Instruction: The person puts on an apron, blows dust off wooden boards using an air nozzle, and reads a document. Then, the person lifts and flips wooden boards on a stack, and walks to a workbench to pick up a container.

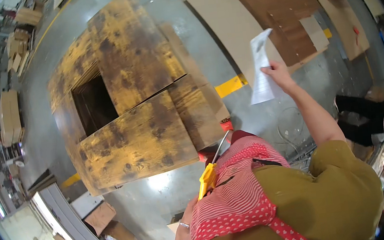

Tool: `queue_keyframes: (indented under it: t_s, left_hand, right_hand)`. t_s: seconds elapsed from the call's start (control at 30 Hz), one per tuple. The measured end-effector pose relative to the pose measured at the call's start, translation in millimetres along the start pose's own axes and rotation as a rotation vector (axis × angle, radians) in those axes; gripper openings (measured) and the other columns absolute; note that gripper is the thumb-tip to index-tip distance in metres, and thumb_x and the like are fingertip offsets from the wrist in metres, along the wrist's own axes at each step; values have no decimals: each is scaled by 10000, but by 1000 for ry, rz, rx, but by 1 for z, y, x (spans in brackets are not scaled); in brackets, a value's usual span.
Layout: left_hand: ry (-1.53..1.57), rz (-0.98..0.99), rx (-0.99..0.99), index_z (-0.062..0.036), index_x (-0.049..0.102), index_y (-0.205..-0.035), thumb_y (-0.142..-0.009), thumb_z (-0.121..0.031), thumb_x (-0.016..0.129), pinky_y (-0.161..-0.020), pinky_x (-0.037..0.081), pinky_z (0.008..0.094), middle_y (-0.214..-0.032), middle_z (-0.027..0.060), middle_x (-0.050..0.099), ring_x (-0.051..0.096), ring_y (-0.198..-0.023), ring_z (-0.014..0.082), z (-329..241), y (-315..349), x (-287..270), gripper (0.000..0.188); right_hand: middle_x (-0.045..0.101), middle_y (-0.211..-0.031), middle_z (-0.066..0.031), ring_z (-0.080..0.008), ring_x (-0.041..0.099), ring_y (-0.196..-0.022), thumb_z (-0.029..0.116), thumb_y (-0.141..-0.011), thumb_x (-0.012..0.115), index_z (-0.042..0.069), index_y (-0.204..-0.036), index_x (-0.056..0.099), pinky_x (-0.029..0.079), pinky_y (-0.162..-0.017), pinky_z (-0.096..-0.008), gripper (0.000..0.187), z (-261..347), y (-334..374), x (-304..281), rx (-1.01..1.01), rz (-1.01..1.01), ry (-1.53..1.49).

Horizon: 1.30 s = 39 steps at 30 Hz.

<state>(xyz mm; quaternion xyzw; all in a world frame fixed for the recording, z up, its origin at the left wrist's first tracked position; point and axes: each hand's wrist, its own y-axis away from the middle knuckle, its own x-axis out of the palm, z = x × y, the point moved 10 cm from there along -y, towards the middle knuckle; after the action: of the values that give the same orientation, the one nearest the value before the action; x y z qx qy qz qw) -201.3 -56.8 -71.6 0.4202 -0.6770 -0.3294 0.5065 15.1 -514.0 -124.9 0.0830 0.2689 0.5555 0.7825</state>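
Note:
My right hand is closed on white printed paper, pinching its edge out to the right, and the paper hangs down, bent at the top. Low in the middle, my left hand is at the lower end of a yellow handle, its fingers partly hidden by the red striped apron. A metal rod runs from that handle up to a red part beside the large stack of brown wood-grain boards. The stack is just ahead of me and has a dark square gap in it.
Dark brown boards lie with cardboard at the far right, beside a cardboard sheet. Yellow tape marks the grey floor. A grey machine edge stands lower left. Cartons line the left side.

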Motion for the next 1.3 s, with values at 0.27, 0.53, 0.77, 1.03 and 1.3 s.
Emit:
queue_keyframes:
  t_s: [0.27,0.53,0.77,1.03,1.3]
  left_hand:
    - [-431,404,-169,-48,323,-1266,-806,-263,567,-932,308,274,-1152,37,450,413,-1053,136,30,-47,29,564]
    - [-319,31,-17,-41,406,-1134,-823,-315,533,-579,413,200,-1075,58,503,479,-651,77,54,-44,16,434]
    - [-592,-525,172,-72,418,-894,-791,-336,587,-383,333,225,-627,-1,417,381,-428,75,52,-35,9,330]
    - [-417,-884,353,-70,388,-860,-795,-341,572,-334,317,236,-604,15,406,376,-399,88,14,-67,91,334]
    - [-356,-582,7,-81,382,-864,-771,-404,589,-318,297,233,-606,13,400,368,-378,97,-1,-189,143,395]
  right_hand:
    - [611,-830,-77,-140,547,-731,149,-740,571,-4,-980,577,431,-686,-277,285,-123,80,-44,40,-123,-59]
    - [603,-814,-66,-130,546,-716,102,-742,566,-28,-949,575,431,-655,-262,244,-233,238,-108,314,-251,-56]
    - [611,-791,-88,-148,555,-685,116,-730,574,-27,-922,582,432,-638,-286,240,-267,209,-121,335,-173,-142]
    - [618,-790,-110,-164,562,-689,119,-710,584,-18,-928,593,438,-647,-297,258,-317,132,-178,273,-92,-27]
    - [614,-846,-103,-170,566,-744,80,-720,575,-26,-956,578,436,-677,-288,258,-325,108,-228,379,-91,-142]
